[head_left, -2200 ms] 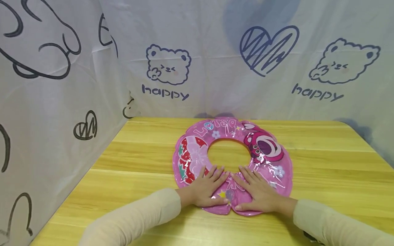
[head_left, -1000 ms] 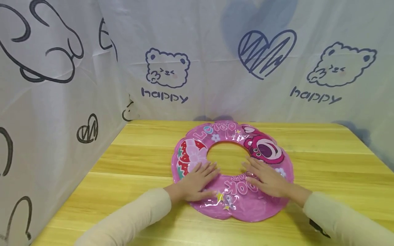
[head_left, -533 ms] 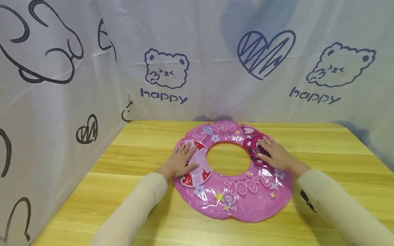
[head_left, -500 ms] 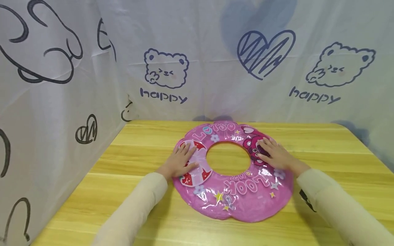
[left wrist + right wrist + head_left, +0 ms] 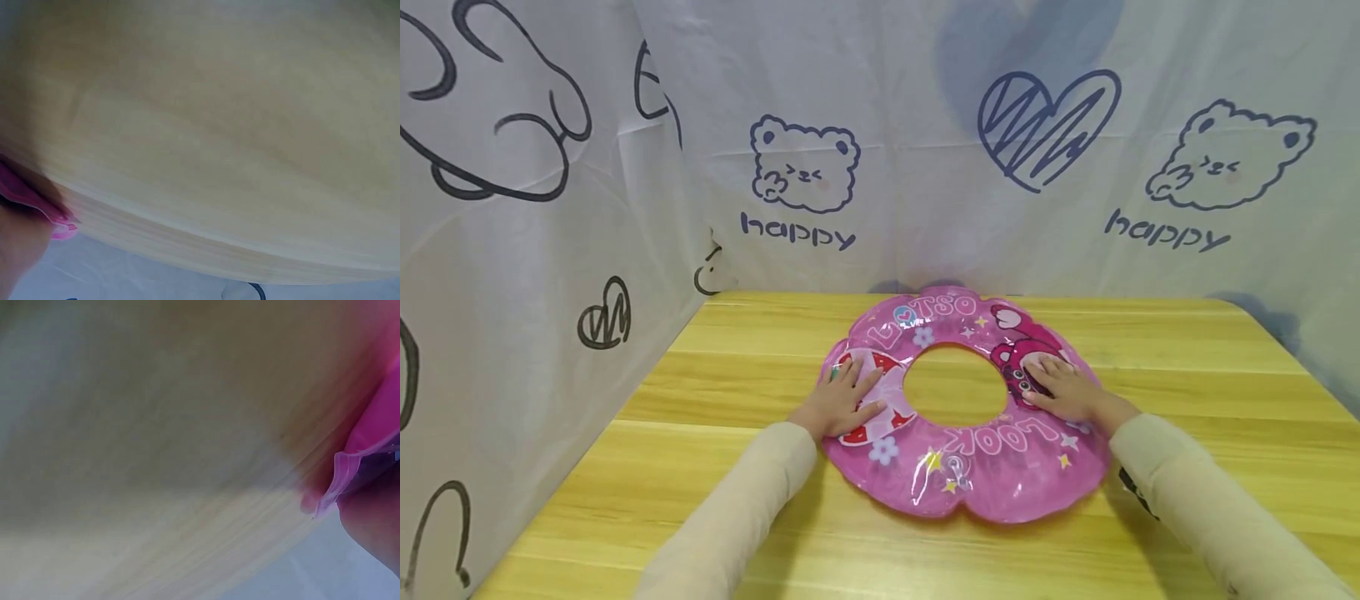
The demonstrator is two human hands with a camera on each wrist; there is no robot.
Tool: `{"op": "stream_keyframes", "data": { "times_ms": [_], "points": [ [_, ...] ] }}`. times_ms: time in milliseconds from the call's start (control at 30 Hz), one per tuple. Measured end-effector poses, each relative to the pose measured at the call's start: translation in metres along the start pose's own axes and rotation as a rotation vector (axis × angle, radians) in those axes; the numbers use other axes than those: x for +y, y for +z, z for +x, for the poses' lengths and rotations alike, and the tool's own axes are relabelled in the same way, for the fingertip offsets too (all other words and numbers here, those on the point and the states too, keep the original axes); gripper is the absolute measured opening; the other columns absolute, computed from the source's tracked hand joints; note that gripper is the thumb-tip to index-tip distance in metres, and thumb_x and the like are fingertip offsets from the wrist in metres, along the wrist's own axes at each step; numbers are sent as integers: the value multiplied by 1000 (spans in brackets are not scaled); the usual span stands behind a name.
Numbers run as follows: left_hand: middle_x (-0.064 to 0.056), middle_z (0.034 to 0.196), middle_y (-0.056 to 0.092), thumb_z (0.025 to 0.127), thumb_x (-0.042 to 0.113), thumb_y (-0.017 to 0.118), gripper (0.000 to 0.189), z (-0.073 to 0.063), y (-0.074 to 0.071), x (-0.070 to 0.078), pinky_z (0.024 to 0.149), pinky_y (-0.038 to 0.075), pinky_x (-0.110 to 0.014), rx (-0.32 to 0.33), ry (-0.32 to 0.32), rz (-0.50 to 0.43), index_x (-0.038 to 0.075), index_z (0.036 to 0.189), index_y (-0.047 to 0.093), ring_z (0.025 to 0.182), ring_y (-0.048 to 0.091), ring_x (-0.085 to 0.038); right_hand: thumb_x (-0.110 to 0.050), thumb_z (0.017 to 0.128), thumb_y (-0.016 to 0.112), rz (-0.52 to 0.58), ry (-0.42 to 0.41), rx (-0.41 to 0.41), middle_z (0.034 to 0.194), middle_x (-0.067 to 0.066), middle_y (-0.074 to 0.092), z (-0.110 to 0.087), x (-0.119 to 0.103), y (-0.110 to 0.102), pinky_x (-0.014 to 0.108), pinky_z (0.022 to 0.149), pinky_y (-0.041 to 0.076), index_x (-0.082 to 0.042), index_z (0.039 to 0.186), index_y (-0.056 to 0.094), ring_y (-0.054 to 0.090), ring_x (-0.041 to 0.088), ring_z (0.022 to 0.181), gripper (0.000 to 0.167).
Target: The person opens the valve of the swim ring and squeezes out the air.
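A pink inflatable swim ring (image 5: pixel 1000 487) lies on the wooden table, printed with strawberries, a bear, stars and lettering. My left hand (image 5: pixel 841 400) rests on its left side, over the strawberry print, fingers spread. On the ring's right side, my right hand (image 5: pixel 1060 390) rests over the bear print with its fingers extended. A clear valve (image 5: pixel 955 467) shows near the front of the ring. Each wrist view catches only part of the hand, beside the ring's pink edge (image 5: pixel 31 197); the palms are hidden.
The light wooden table (image 5: pixel 700 467) reaches back to a white cloth (image 5: pixel 925 208) with drawn bears and hearts. Another cloth side (image 5: pixel 535 275) stands along the left. A dark object (image 5: pixel 1137 492) shows beneath the right sleeve.
Both hands have moved from the ring's front outward to its left and right sides. Since half a second ago, the ring's front edge has shifted back and its surface looks more bulged.
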State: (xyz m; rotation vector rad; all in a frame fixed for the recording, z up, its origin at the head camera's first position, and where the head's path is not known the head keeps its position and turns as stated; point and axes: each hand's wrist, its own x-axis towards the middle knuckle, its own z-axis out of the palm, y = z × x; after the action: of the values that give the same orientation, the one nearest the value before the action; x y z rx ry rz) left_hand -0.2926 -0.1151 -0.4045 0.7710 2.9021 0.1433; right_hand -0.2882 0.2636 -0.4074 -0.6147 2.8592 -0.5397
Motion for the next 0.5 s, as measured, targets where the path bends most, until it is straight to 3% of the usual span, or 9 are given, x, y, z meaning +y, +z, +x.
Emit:
{"op": "stream_keyframes", "data": {
  "times_ms": [167, 200, 333, 400, 433, 500],
  "points": [
    [-23, 154, 12, 97, 49, 32, 63, -3, 4, 2, 116, 7, -54, 7, 2, 2, 15, 148, 22, 143, 11, -37, -36, 98, 41, -70, 21, -19, 146, 38, 12, 2, -3, 2, 68, 107, 7, 8, 142, 24, 8, 57, 133, 64],
    [-23, 154, 10, 97, 54, 26, 65, 1, 13, -3, 117, 4, -53, 50, 33, -1, 17, 149, 19, 143, 9, -38, -36, 98, 40, -77, 23, -21, 146, 38, 12, 2, -4, 2, 68, 107, 7, 8, 142, 24, 8, 56, 134, 64],
    [-25, 154, 9, 97, 54, 24, 68, -6, 20, -3, 117, 2, -52, 111, 163, -90, 12, 149, 17, 142, 6, -43, -37, 98, 39, -66, 26, -12, 146, 38, 13, 0, -7, 2, 68, 107, 7, 7, 142, 24, 8, 56, 134, 65],
    [-24, 154, 7, 97, 51, 27, 68, -11, 22, -1, 116, 1, -53, 108, 253, -137, 10, 149, 15, 142, 4, -43, -39, 98, 38, -56, 23, -7, 146, 38, 13, 0, -7, 3, 68, 107, 6, 7, 142, 24, 8, 55, 134, 65],
    [-24, 154, 8, 97, 47, 33, 68, -19, 15, 5, 116, 3, -53, 70, 274, -161, 6, 149, 17, 142, 5, -43, -39, 98, 38, -52, 17, 3, 145, 39, 13, 0, -6, 4, 68, 107, 6, 8, 142, 24, 8, 55, 134, 66],
    [-21, 155, 6, 97, 47, 34, 70, -24, 17, 8, 115, 3, -55, 49, 332, -153, 6, 149, 13, 142, 4, -41, -40, 98, 38, -41, 12, 16, 145, 40, 13, 0, -4, 5, 69, 106, 5, 9, 141, 24, 7, 56, 133, 67]
  ]
}}
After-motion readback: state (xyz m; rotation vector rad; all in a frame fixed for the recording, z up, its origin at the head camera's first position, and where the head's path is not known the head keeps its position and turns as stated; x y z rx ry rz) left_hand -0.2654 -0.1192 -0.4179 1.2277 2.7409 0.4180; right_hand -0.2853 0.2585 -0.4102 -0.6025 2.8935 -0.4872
